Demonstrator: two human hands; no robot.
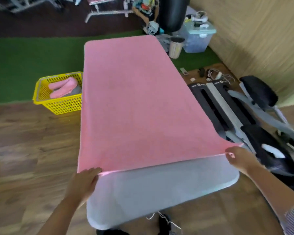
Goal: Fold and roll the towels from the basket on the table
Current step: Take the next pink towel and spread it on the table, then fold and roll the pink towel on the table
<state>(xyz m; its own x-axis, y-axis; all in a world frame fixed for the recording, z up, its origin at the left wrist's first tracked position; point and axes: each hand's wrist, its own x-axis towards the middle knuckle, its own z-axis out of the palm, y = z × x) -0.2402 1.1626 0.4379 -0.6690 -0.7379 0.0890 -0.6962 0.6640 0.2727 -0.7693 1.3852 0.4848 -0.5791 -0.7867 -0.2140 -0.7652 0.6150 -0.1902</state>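
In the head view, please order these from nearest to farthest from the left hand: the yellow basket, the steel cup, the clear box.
From the left hand, at the pink towel's near left corner:
1. Yellow basket, on the floor to the table's left.
2. Steel cup, on the floor past the table's far right corner.
3. Clear box, just behind the cup, by the wall.

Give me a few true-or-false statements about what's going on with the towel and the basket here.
1. Both hands hold the pink towel at its near corners. True: left hand, right hand.
2. The towel is rolled up tight. False: it lies spread flat over the table.
3. The yellow basket stands on the table. False: it is on the floor beside it.
4. Pink rolled towels lie in the basket. True.
5. The basket is red. False: yellow.
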